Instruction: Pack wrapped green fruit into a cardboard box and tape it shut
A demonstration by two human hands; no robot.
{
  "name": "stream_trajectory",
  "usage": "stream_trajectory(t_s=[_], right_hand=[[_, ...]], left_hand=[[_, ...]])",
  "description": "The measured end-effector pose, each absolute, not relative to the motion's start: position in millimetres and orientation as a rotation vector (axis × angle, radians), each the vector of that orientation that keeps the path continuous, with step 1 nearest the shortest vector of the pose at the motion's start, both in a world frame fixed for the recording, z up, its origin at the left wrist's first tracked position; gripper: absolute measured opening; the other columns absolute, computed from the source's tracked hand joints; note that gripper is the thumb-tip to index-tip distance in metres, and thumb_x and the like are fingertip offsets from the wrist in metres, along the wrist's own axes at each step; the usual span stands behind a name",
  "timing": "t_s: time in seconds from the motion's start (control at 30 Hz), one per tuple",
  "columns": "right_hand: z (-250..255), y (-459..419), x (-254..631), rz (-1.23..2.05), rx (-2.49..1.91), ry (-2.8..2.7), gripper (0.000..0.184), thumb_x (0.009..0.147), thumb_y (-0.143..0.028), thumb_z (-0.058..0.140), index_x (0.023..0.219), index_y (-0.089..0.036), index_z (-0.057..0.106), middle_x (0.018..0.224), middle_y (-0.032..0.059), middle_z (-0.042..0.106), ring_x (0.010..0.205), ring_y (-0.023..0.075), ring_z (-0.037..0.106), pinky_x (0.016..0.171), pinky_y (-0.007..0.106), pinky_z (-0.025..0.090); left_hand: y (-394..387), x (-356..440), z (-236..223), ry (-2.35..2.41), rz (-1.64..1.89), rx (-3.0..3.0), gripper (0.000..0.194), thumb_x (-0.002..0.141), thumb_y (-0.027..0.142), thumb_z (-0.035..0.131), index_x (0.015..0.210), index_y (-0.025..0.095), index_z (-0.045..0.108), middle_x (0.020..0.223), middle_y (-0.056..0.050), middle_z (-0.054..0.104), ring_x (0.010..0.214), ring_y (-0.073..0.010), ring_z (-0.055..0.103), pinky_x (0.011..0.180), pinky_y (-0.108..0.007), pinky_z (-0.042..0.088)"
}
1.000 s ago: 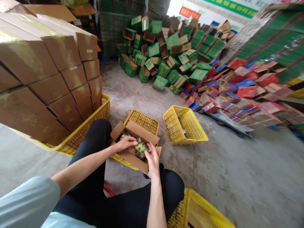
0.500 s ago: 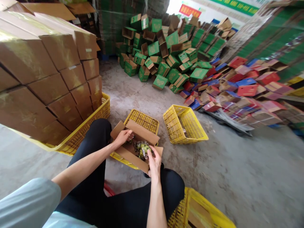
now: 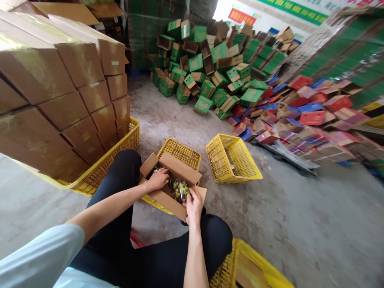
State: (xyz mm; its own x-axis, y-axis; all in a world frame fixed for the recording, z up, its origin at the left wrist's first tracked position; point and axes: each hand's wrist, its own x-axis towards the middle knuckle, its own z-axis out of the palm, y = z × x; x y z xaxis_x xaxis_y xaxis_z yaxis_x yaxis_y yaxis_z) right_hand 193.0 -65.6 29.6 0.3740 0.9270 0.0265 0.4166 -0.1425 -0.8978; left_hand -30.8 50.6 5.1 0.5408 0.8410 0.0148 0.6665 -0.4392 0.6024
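Observation:
An open brown cardboard box [image 3: 165, 201] rests on an upturned yellow crate [image 3: 179, 150] between my knees. My left hand [image 3: 157, 179] reaches inside at the left, palm down with fingers extended over dark, shiny plastic-wrapped contents [image 3: 155, 169]. At the right end, my right hand [image 3: 194, 203] grips a clear plastic bag [image 3: 181, 191] holding something yellow-green with dark spots. What exactly is inside the bag cannot be made out. The bag lies low within the box walls, and the flaps stand outward.
Stacked taped cartons [image 3: 63, 108] fill a large yellow crate [image 3: 105, 170] at left. A yellow basket [image 3: 237, 160] stands right, another yellow crate [image 3: 255, 260] at lower right. Green boxes [image 3: 204, 80] and red and blue boxes [image 3: 312, 116] lie heaped behind.
My left hand has moved slightly right and flattened over the contents, uncovering dark wrapped things at the left. The bag under my right hand sits a little lower in the box.

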Motion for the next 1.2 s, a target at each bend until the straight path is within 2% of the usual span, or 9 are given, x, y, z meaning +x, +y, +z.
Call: stream_trajectory(t_s=[0.23,0.37,0.47,0.6,0.73,0.87,0.93,1.0,1.2], right_hand=[[30,-68,190,0.537,-1.912,-1.309,0.045,0.087,-0.054,0.06,0.109,-0.021,0.08,0.114,0.0153,0.075,0.109,0.0319,0.07,0.093,0.04,0.057],[29,-68,190,0.433,-1.998,-1.422,0.046,0.081,-0.054,0.069,0.11,-0.02,0.078,0.116,0.0161,0.076,0.11,0.0338,0.07,0.099,0.044,0.053],[26,-69,192,0.431,-2.055,-1.438,0.039,0.08,-0.046,0.071,0.109,-0.021,0.078,0.111,0.0152,0.077,0.107,0.0343,0.071,0.098,0.045,0.053],[25,-70,192,0.434,-2.058,-1.451,0.035,0.081,-0.037,0.068,0.11,-0.02,0.077,0.113,0.0168,0.076,0.111,0.0351,0.07,0.101,0.046,0.052],[33,-68,189,0.41,-1.961,-1.482,0.037,0.085,-0.034,0.058,0.115,-0.019,0.076,0.119,0.0167,0.074,0.116,0.033,0.068,0.105,0.047,0.051],[43,-65,184,0.569,-1.845,-1.409,0.038,0.089,-0.041,0.057,0.114,-0.021,0.078,0.112,0.0127,0.077,0.088,0.026,0.075,0.091,0.04,0.06],[46,-65,180,0.676,-1.791,-1.386,0.041,0.09,-0.046,0.057,0.116,-0.021,0.077,0.112,0.0117,0.077,0.067,0.0208,0.073,0.078,0.037,0.062],[49,-65,176,0.731,-1.745,-1.391,0.042,0.09,-0.047,0.057,0.117,-0.021,0.077,0.115,0.0117,0.076,0.059,0.0187,0.071,0.073,0.037,0.063],[51,-64,172,0.737,-1.708,-1.433,0.035,0.088,-0.042,0.06,0.112,-0.026,0.079,0.111,0.0082,0.079,0.095,0.0267,0.077,0.092,0.038,0.06]], left_hand=[[47,-24,-3,1.312,0.289,2.35,0.053,0.088,0.02,0.063,0.14,0.01,0.057,0.137,-0.022,0.058,0.139,-0.0354,0.044,0.115,-0.045,0.038],[50,-23,-2,1.367,0.25,2.352,0.051,0.091,0.016,0.055,0.142,0.013,0.055,0.13,-0.02,0.061,0.129,-0.0323,0.051,0.106,-0.04,0.045],[52,-24,-1,1.369,0.218,2.347,0.043,0.091,0.017,0.057,0.134,0.013,0.062,0.118,-0.02,0.066,0.121,-0.0329,0.054,0.096,-0.038,0.05],[52,-27,3,1.366,0.182,2.339,0.02,0.09,0.016,0.058,0.1,0.014,0.075,0.099,-0.019,0.069,0.113,-0.0339,0.055,0.088,-0.038,0.052],[48,-32,11,1.365,0.199,2.335,0.014,0.088,0.017,0.063,0.094,0.018,0.076,0.109,-0.015,0.066,0.113,-0.0309,0.056,0.088,-0.035,0.052],[43,-35,18,1.353,0.315,2.274,0.012,0.088,0.022,0.066,0.099,0.021,0.072,0.126,-0.011,0.06,0.116,-0.0273,0.058,0.089,-0.033,0.052],[41,-36,23,1.339,0.409,2.187,0.013,0.091,0.024,0.064,0.102,0.021,0.069,0.124,-0.01,0.062,0.112,-0.0256,0.061,0.09,-0.032,0.051],[40,-38,28,1.319,0.506,2.081,0.014,0.094,0.027,0.06,0.106,0.021,0.067,0.115,-0.009,0.067,0.107,-0.0249,0.065,0.091,-0.033,0.05],[41,-44,43,1.255,0.872,1.661,0.02,0.092,0.041,0.061,0.096,0.021,0.064,0.093,-0.004,0.072,0.088,-0.0223,0.068,0.084,-0.032,0.051]])
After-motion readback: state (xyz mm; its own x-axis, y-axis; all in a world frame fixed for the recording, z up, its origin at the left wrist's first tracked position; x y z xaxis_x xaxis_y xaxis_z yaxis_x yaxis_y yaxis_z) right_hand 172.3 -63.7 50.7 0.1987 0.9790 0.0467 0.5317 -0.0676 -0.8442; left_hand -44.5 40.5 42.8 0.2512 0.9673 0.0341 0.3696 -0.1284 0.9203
